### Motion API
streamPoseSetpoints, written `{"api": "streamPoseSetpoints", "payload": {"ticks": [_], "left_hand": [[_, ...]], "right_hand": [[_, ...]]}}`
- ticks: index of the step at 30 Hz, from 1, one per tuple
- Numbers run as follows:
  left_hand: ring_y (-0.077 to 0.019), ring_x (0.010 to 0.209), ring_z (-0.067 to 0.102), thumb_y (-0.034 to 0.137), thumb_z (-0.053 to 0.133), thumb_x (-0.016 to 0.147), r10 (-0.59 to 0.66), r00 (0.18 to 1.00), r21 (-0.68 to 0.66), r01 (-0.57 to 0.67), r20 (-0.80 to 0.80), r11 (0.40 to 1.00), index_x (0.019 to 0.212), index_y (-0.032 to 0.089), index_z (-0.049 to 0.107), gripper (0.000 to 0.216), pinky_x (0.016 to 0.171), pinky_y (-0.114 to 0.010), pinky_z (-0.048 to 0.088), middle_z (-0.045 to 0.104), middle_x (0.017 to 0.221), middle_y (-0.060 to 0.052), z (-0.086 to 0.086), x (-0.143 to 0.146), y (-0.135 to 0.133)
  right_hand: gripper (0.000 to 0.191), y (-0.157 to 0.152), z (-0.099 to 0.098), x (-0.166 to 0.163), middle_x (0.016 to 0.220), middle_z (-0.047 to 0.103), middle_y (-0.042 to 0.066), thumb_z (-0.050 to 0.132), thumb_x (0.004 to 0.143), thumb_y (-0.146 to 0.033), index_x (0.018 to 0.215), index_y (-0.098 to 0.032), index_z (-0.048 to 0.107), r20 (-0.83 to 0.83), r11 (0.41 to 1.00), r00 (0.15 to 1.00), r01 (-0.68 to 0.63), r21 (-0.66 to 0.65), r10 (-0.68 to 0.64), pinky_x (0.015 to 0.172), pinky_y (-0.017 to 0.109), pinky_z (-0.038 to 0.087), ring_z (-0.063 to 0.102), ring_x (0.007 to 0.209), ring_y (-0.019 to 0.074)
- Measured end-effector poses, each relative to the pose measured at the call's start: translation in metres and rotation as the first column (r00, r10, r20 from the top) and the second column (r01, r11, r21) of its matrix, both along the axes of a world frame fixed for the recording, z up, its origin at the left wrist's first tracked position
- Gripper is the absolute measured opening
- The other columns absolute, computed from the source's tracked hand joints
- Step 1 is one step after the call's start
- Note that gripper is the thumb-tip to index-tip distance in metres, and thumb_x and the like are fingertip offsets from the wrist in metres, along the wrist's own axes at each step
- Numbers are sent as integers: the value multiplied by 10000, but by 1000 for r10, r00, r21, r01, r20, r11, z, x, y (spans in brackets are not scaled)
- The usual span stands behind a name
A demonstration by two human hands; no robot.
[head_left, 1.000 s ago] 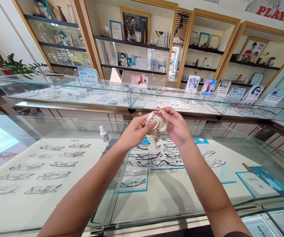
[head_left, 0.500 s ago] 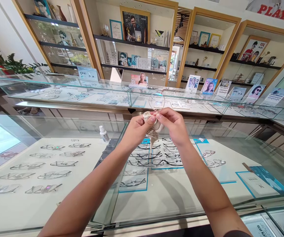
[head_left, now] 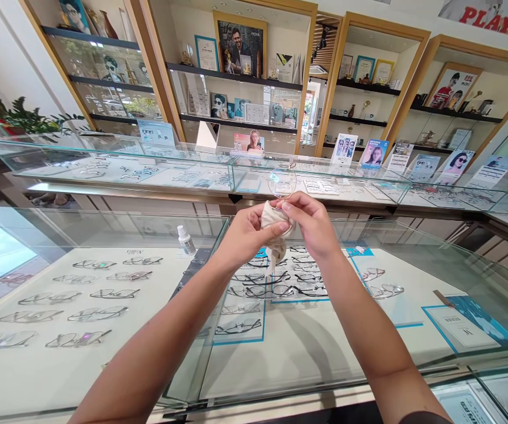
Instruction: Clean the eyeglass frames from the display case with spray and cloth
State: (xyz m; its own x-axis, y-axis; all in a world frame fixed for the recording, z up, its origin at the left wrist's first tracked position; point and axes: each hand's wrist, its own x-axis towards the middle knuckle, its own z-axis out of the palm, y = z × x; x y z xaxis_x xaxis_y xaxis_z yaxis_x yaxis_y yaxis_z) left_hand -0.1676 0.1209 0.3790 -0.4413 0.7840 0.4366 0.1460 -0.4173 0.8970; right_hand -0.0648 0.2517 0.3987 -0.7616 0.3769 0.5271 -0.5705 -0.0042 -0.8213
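Note:
Above the glass counter, my left hand (head_left: 254,231) is closed around a crumpled cream cloth (head_left: 275,219), its thumb pressed across the front. The cloth is wrapped over the lower part of a pair of thin-rimmed eyeglasses (head_left: 295,181), and its loose end hangs down. One round lens stands up above my fingers. My right hand (head_left: 312,222) pinches the frame near its middle, fingertips close against the left hand's. The other lens is mostly covered by the cloth and fingers.
Under the glass counter (head_left: 280,377) lie several rows of eyeglasses (head_left: 115,292). A small white bottle (head_left: 186,240) stands left of my hands. Farther back runs a second glass display case (head_left: 183,171) topped with advertising cards (head_left: 344,150). Wooden shelves (head_left: 236,76) line the wall.
The left thumb has slid right and slightly down across the cloth, which is now bunched differently and hangs a little lower. The eyeglasses have tilted slightly; the right hand has barely moved.

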Motion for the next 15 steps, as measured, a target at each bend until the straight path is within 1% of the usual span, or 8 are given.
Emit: {"api": "streamPoseSetpoints", "payload": {"ticks": [4,8,11,15], "left_hand": [[-127,710,590,381,954,779,-50,999,-30,50,-10,998,1111,147,715,471,651,-247,501,671,859,-14,3,1,-1],[-136,771,608,353,958,769,-65,997,-27,64,-41,998,1130,142,716,483,700,-249,527,679,904,-21,4,1,-1],[-151,788,634,388,938,795,-54,997,-28,53,-49,998,1136,131,711,484,723,-268,550,696,919,-37,2,1,1],[-151,735,627,437,929,806,-42,999,-10,42,-16,999,1135,138,689,505,682,-271,539,688,877,-29,-2,1,3]], "right_hand": [[224,6,-1,-2,990,826,10,898,798,-455,816,-283,756,33,999,999,-11,-41,13,986,412,561,727,1007,223],[228,11,-2,-2,992,825,6,903,794,-460,821,-283,762,29,997,999,-35,-65,37,958,389,562,717,992,216],[224,11,-2,-2,986,818,6,904,793,-456,818,-281,766,36,996,998,-50,-73,53,954,382,557,711,974,208],[222,5,-2,-2,976,802,4,904,786,-455,812,-281,769,58,995,996,-59,-78,63,964,375,548,702,974,201]]}}
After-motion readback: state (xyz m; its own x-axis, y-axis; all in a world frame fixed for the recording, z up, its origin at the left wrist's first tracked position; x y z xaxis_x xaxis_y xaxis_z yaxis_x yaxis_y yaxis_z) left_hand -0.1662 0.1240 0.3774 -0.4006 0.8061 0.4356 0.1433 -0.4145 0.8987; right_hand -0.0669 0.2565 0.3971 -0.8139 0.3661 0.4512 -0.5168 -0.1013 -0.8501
